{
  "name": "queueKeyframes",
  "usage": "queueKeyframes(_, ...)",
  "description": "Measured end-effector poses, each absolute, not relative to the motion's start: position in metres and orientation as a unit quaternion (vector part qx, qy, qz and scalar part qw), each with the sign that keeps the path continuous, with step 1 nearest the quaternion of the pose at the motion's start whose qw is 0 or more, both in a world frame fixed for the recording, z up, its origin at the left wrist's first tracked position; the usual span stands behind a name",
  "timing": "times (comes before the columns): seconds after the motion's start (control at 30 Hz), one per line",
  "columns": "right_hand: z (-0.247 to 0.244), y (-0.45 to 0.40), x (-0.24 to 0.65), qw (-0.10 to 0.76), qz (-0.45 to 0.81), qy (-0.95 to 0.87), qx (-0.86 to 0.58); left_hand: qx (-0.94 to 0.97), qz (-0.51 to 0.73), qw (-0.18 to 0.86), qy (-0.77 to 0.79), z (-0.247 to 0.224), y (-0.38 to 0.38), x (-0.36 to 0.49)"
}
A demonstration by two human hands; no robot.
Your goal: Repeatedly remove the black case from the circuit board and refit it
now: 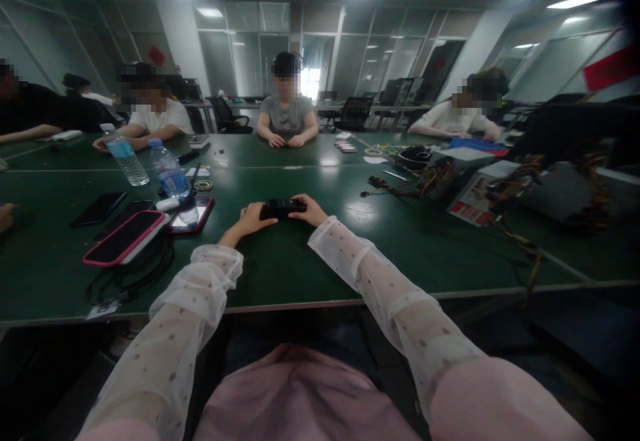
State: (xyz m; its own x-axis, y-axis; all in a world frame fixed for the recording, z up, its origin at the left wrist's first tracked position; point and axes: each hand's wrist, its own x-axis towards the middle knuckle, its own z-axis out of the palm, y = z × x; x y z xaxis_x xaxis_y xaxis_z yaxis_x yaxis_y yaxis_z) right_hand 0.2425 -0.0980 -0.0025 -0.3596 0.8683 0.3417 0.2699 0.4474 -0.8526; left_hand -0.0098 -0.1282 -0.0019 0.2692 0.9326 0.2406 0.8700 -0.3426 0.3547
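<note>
A small black box-shaped device is between my two hands, low over the green table or resting on it. My left hand grips its left end, with the thumb along the near side. At the right end, the fingers of my right hand close on the device. Its upper face looks dark with faint markings, too small to read.
Left of my hands are phones, a lit phone, cables and two water bottles. Tangled wires and metal boxes stand at right. Several people sit around the table, one directly across.
</note>
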Motion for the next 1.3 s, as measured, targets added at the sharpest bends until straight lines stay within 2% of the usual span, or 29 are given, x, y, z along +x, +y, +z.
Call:
queueKeyframes(0.17,-0.002,-0.099,0.243,0.424,0.369,-0.733,-0.382,0.797,0.201,0.073,0.565,0.000,-0.129,-0.010)
queueKeyframes(0.4,0.011,-0.095,0.247,0.502,0.404,-0.665,-0.378,0.797,0.196,0.081,0.566,0.002,-0.132,-0.008)
queueKeyframes(0.5,0.013,-0.088,0.255,0.544,0.378,-0.619,-0.421,0.800,0.197,0.078,0.561,0.003,-0.133,-0.008)
queueKeyframes(0.6,0.008,-0.080,0.266,0.557,0.299,-0.581,-0.512,0.806,0.196,0.078,0.553,0.004,-0.135,-0.008)
queueKeyframes(0.87,0.003,-0.084,0.280,0.489,0.122,-0.591,-0.630,0.807,0.191,0.080,0.552,0.006,-0.136,-0.008)
queueKeyframes(1.07,0.006,-0.092,0.277,0.418,0.120,-0.593,-0.677,0.808,0.194,0.083,0.551,0.006,-0.137,-0.008)
queueKeyframes(1.3,0.007,-0.095,0.273,0.431,0.112,-0.576,-0.685,0.805,0.196,0.079,0.554,0.003,-0.134,-0.008)
